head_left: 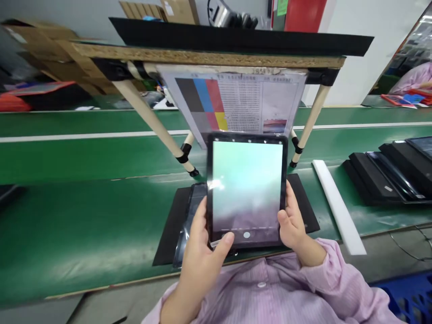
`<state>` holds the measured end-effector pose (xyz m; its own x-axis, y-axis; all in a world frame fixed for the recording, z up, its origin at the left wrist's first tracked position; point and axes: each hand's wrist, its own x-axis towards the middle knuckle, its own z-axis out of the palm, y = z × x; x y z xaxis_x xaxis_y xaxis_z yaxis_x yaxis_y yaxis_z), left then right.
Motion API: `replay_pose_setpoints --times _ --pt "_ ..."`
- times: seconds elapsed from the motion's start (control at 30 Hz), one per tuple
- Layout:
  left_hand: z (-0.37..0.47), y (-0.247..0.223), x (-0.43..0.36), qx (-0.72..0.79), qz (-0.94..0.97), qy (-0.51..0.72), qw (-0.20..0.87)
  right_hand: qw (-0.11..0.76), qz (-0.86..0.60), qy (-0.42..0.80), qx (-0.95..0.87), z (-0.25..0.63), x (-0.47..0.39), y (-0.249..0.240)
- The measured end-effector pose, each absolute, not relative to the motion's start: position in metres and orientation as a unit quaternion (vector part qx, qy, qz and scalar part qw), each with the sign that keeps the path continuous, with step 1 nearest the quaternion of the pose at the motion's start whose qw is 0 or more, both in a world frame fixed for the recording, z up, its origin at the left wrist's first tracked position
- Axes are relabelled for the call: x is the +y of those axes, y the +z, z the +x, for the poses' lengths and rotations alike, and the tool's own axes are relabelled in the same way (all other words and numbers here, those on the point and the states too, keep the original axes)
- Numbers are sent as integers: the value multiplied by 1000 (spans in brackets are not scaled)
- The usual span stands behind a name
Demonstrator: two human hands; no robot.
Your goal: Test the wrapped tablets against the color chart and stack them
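Black-framed rectangular tablet (pixel 247 189) is held up, screen toward the wearer, above a flat matte-black mat (pixel 169 229). Screen: blurred pale green to mauve, round white button at bottom.

Left hand (pixel 202 256): clamped on the left edge, thumb over the lower front corner. Right hand (pixel 294 227): clamped on the right edge, thumb against the frame.

Risks (judged): a loosened grip could let the smooth frame slip; the left thumb could brush the screen and trigger an unwanted touch. Tilting forward could knock the hanging printed sheet with colour blocks (pixel 241 99); contact there cannot be told.

Edges: near rim of the green bench (pixel 84 225) runs close to the torso. Cream pipe legs (pixel 312 121) and the particleboard shelf (pixel 216 58) limit forward and upward travel. More lateral room leftward; rightward lies a long white strip (pixel 339 207).
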<state>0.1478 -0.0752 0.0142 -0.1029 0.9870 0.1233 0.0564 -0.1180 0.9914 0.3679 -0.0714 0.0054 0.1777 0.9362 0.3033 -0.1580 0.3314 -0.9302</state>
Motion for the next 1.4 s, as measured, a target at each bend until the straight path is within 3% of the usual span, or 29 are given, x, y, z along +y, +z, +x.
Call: replay_pose_setpoints --times 0.17,0.47,0.67,0.97,1.4 --pt "150 20 -75 484 557 609 291 659 -384 488 -424 354 -44 33" --pt "146 25 -65 530 647 533 128 630 -361 591 -353 348 -27 60" --pt "152 22 -64 527 661 522 115 626 -408 549 -374 355 -25 59" --pt "151 22 -66 510 701 496 48 655 -345 564 -365 354 -27 59" --pt "153 21 -69 522 697 489 52 657 -347 544 -389 351 -29 64"
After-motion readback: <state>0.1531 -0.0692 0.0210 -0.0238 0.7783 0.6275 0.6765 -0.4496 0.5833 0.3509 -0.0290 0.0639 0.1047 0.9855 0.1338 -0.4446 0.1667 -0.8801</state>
